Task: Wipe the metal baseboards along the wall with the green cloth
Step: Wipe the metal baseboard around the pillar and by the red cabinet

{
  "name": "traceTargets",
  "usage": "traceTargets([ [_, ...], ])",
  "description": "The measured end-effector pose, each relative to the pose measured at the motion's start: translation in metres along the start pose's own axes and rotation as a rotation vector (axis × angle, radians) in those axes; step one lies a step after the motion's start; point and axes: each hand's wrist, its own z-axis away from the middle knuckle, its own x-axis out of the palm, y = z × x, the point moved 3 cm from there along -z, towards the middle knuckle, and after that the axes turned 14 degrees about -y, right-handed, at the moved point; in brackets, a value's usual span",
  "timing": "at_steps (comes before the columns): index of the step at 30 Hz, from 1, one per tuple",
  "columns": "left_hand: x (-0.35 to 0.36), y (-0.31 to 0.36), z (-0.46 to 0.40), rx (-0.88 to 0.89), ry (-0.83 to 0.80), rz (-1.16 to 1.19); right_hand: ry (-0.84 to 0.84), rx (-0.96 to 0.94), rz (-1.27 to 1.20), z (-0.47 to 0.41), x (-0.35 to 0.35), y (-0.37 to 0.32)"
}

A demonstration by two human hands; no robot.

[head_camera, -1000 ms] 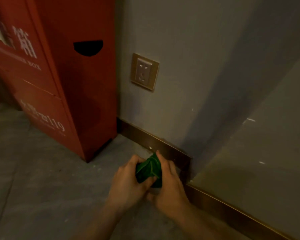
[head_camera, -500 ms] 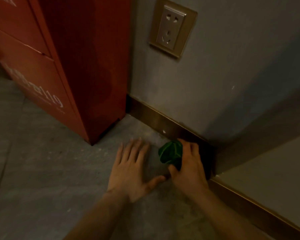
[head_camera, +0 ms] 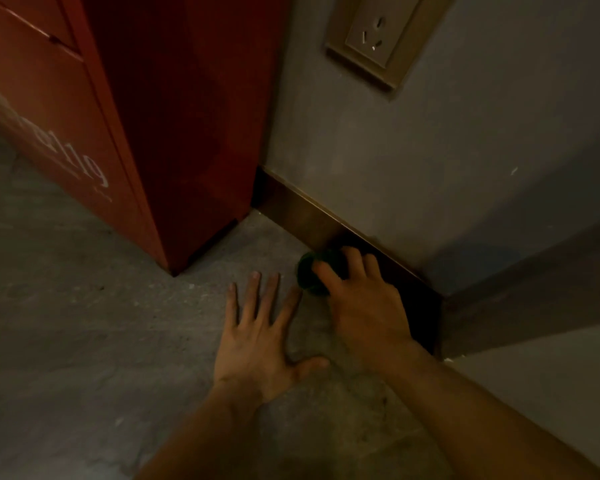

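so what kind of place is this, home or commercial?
Likely a corridor in a commercial or public building, not a home. Cues: the red cabinet lettered "119", probably fire equipment, the metal baseboard under a grey wall with a socket, and a bare grey floor.

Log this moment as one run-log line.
right hand: grip on green cloth, at metal baseboard | left hand: flat on floor, empty | red cabinet: left of stretch
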Motion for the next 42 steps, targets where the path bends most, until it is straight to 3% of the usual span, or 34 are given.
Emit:
traceTargets([
  [6,-0.001,-0.001,0.001,0.016,0.015,0.011,0.199,-0.089,0.297,-0.046,-0.017,-0.020],
  [16,-0.003,-0.001,0.001,0.028,0.031,0.023,0.088,-0.160,0.659,-0.049,0.012,-0.014],
  [29,0.001,-0.003,0.001,0.028,0.051,0.020,-0.389,0.025,0.662,-0.021,0.012,0.003],
  [37,-0.001,-0.002,0.001,0.008,0.052,0.007,-0.514,0.132,0.600,0.004,0.018,0.023],
  [42,-0.002,0.000,0.002,0.015,0.055,0.012,-0.442,0.147,0.452,0.019,-0.003,0.024],
])
